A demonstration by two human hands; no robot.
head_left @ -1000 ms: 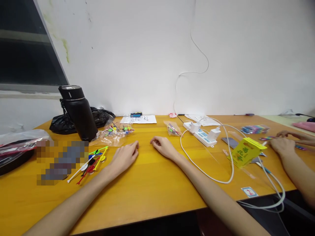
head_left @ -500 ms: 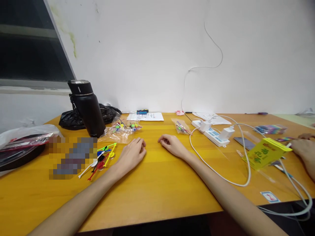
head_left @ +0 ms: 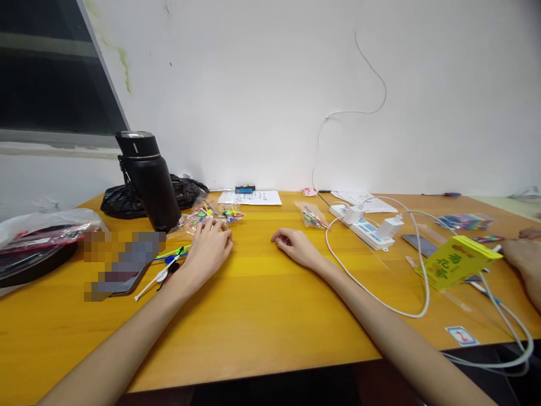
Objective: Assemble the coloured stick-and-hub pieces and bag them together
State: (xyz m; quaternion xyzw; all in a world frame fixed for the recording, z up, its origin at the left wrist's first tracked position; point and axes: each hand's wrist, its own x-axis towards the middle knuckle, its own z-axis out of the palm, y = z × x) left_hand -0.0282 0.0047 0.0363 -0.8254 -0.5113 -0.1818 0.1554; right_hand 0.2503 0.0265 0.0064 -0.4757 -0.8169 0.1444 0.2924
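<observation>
My left hand (head_left: 208, 248) lies palm down with its fingers stretched forward, holding nothing I can see. Its fingertips reach the near side of a clear plastic bag (head_left: 192, 223) with colourful small parts; whether they touch it I cannot tell. Partly behind that wrist lie loose plastic arrow spinners, among them a white one (head_left: 161, 275) and a blue one (head_left: 171, 258). My right hand (head_left: 298, 247) rests on the table with its fingers loosely curled in and nothing visible in them. Beyond it is a small clear bag of coloured pieces (head_left: 311, 216).
A black thermos (head_left: 150, 186), a phone (head_left: 131, 276) and a bagged round black item (head_left: 38, 259) stand left. To the right are a white power strip (head_left: 366, 232) with looping cables, a yellow box (head_left: 459, 262) and another person's hand (head_left: 522, 262). A screwdriver (head_left: 245, 189) lies at the back.
My left hand has moved left and forward, its fingers more spread, and now covers the red and yellow spinners. My right hand has stayed in place.
</observation>
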